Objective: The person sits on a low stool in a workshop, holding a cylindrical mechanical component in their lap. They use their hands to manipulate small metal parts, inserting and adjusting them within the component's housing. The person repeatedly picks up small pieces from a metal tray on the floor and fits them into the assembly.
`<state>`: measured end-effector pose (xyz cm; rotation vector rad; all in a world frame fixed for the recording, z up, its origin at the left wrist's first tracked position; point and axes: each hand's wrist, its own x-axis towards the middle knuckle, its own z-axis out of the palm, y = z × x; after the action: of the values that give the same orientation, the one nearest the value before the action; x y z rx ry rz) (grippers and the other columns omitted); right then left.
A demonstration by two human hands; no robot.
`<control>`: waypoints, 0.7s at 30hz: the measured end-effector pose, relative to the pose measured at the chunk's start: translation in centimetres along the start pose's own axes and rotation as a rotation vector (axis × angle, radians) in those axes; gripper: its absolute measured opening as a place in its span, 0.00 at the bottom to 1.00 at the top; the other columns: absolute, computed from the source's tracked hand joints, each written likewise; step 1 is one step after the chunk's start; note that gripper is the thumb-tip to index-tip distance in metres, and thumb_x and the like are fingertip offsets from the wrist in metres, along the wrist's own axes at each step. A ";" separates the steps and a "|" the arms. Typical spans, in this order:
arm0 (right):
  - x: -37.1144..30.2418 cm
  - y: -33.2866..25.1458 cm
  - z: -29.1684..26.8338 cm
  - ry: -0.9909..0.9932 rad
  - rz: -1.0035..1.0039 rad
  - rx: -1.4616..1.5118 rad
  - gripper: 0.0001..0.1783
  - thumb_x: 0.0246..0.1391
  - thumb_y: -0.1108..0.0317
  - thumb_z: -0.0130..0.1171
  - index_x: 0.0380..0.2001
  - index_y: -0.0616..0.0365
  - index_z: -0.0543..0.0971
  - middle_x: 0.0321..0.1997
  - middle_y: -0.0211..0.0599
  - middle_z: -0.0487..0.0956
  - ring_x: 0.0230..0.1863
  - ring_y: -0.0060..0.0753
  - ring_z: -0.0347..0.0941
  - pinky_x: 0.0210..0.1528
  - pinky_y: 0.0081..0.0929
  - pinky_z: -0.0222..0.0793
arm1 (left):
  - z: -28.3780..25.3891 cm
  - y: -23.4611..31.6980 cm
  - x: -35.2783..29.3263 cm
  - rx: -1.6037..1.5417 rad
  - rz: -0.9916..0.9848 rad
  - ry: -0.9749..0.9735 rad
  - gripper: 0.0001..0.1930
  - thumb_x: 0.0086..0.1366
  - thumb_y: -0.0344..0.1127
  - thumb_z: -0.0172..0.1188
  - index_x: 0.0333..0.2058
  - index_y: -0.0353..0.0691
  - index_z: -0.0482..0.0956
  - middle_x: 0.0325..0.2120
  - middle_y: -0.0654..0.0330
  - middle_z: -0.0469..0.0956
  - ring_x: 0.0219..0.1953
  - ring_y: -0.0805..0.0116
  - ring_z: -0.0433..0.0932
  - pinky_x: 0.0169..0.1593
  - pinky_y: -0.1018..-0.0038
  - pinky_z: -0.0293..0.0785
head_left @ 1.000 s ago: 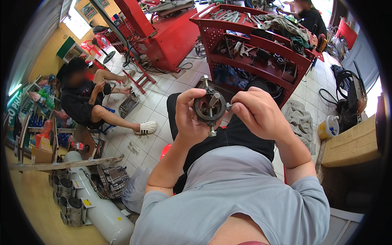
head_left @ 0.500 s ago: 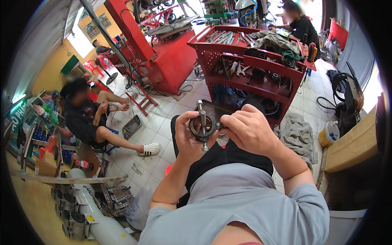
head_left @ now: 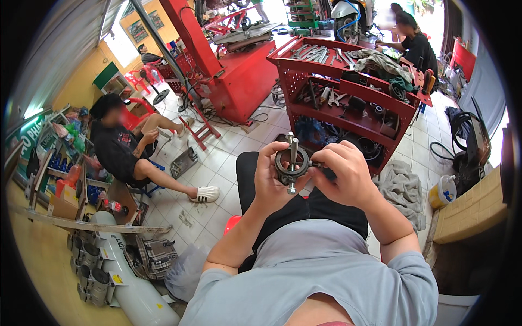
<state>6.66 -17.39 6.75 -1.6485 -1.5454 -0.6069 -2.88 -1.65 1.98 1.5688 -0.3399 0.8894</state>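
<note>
In front of my lap, my left hand [head_left: 272, 176] grips a dark metal ring [head_left: 279, 163] between thumb and fingers. A shiny bolt [head_left: 293, 149] stands across the ring's opening, and a hex bolt head [head_left: 291, 189] sticks out below. At the ring's right side, my right hand [head_left: 345, 171] is closed, its thumb and fingertips pinching a small metal stud [head_left: 314, 164] that juts from the ring. The fingers partly hide the stud, so its far end cannot be made out.
Ahead stands a red tool cart [head_left: 353, 89] with wrenches and rags on top. At left, a person [head_left: 122, 144] sits beside a small tray [head_left: 184, 163]. A grey cloth [head_left: 399, 190] and a white bucket [head_left: 442, 191] lie to the right; a white cylinder [head_left: 130, 277] is at lower left.
The ring and both hands have shifted right in the view, as has the whole scene. My right fingers have changed their hold at the ring's side, the thumb now lower.
</note>
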 end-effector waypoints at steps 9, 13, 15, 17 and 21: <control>-0.4 0.7 0.4 -0.044 0.037 0.101 0.13 0.42 0.70 0.63 0.33 0.57 0.75 0.25 0.32 0.76 0.25 0.33 0.72 0.30 0.30 0.62 | 0.0 -0.5 0.1 0.030 0.027 -0.020 0.35 0.51 0.22 0.70 0.54 0.37 0.59 0.38 0.58 0.75 0.39 0.75 0.78 0.43 0.79 0.76; 0.1 0.0 -0.6 -0.111 0.149 0.173 0.11 0.42 0.71 0.62 0.33 0.59 0.76 0.26 0.33 0.76 0.26 0.35 0.72 0.32 0.31 0.63 | 0.1 -0.5 0.0 0.025 -0.002 0.006 0.35 0.51 0.21 0.69 0.54 0.37 0.59 0.38 0.58 0.75 0.39 0.75 0.78 0.43 0.79 0.76; 0.2 0.0 -0.2 -0.042 0.116 0.179 0.11 0.43 0.69 0.62 0.33 0.57 0.76 0.24 0.34 0.76 0.25 0.35 0.73 0.31 0.31 0.63 | 0.0 -0.4 0.1 0.028 0.001 0.009 0.35 0.51 0.21 0.70 0.54 0.38 0.59 0.38 0.58 0.75 0.39 0.75 0.78 0.43 0.79 0.76; -0.1 0.2 0.1 -0.024 0.076 0.141 0.12 0.43 0.68 0.62 0.33 0.56 0.76 0.24 0.34 0.77 0.24 0.36 0.73 0.31 0.31 0.62 | -0.1 -0.2 0.0 0.030 -0.014 0.005 0.35 0.50 0.21 0.70 0.53 0.38 0.58 0.39 0.59 0.75 0.40 0.75 0.78 0.44 0.78 0.76; 0.1 0.1 -0.2 -0.068 0.067 0.075 0.13 0.41 0.69 0.62 0.33 0.56 0.75 0.26 0.34 0.77 0.26 0.36 0.73 0.31 0.31 0.64 | -0.2 -0.1 0.1 0.018 -0.059 0.006 0.36 0.49 0.22 0.71 0.53 0.38 0.57 0.40 0.60 0.75 0.42 0.73 0.77 0.47 0.76 0.75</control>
<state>6.80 -17.43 6.93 -1.6718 -1.5355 -0.4562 -2.85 -1.45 1.95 1.5850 -0.2806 0.8528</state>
